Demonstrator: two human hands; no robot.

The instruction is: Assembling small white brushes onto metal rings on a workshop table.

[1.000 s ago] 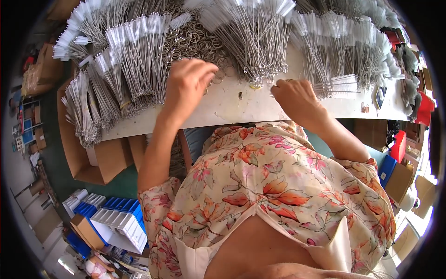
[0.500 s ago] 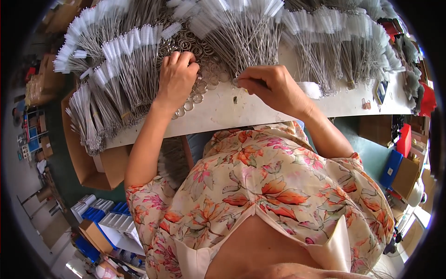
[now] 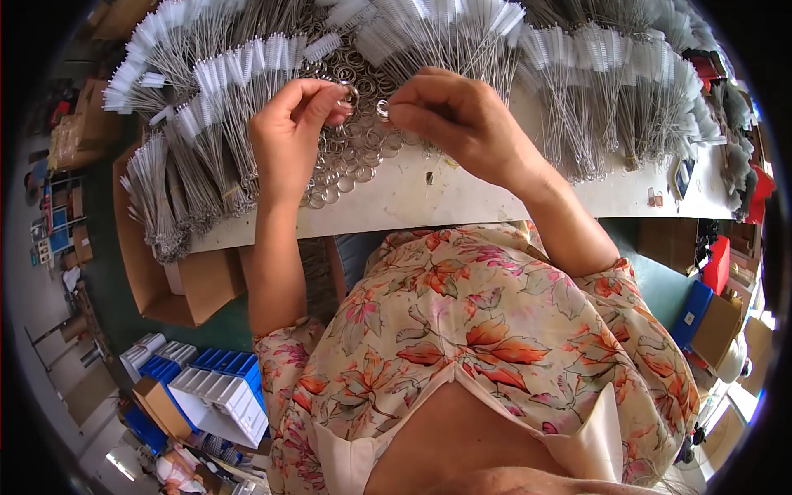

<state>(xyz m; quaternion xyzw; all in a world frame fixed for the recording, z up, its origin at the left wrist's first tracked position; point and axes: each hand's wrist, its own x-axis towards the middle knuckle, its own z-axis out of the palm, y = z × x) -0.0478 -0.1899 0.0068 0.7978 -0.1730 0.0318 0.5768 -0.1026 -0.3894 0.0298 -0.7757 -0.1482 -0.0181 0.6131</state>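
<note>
Over a pile of loose metal split rings (image 3: 342, 165), my left hand (image 3: 289, 124) pinches one shiny metal ring (image 3: 352, 96) between thumb and fingertips. Facing it across a small gap, my right hand (image 3: 470, 124) is closed, and a small bright metal ring or loop (image 3: 383, 110) sticks out at its fingertips. Whether that piece is attached to anything is hidden by the hand. Beyond my right hand lies a heap of wire-handled tube brushes (image 3: 454, 33) with white bristles. Bundles of similar brushes (image 3: 239, 91) lie to the left of my left hand.
More brush bundles (image 3: 602, 91) cover the right part of the white table (image 3: 462, 198). A cardboard box (image 3: 186, 289) stands below the left table edge. Blue and white plastic bins (image 3: 219, 396) are at the lower left, and a red bin (image 3: 716, 264) is at the right.
My left hand has lifted from the ring pile with a metal ring. The right hand has moved up and left from the table's front part, and the two hands are now closer together.
</note>
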